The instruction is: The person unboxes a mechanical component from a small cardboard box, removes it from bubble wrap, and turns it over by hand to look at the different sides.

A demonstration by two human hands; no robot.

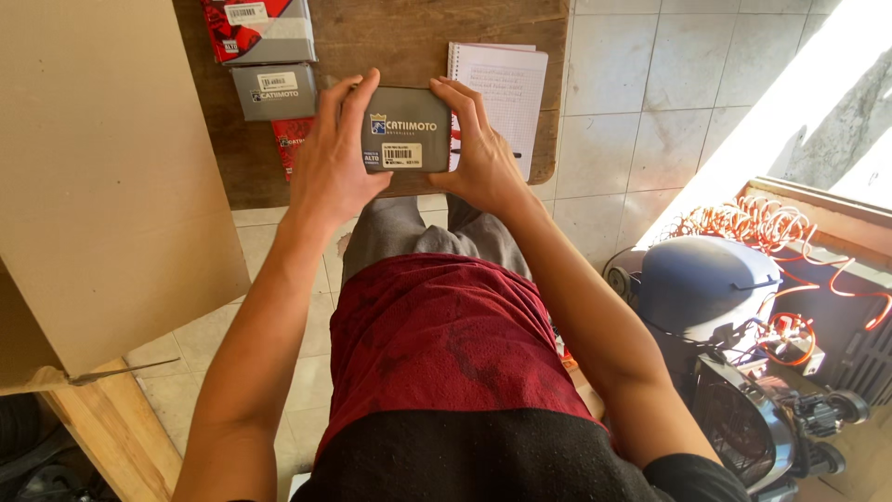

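I hold a small grey cardboard box (406, 130) with a white barcode label between both hands, over the near edge of a dark wooden table (390, 37). My left hand (332, 158) grips its left end, fingers curled over the top. My right hand (478, 149) grips its right end. The box's labelled face points at me. My red shorts and grey trouser legs show below.
Two more boxes, a red-and-grey one (257, 28) and a grey one (274, 91), lie on the table at left, above a red packet (290, 139). A spiral notebook (502, 84) lies at right. A large cardboard box (102, 177) stands left. A blue machine (706, 284) and orange coiled hose (771, 223) stand right.
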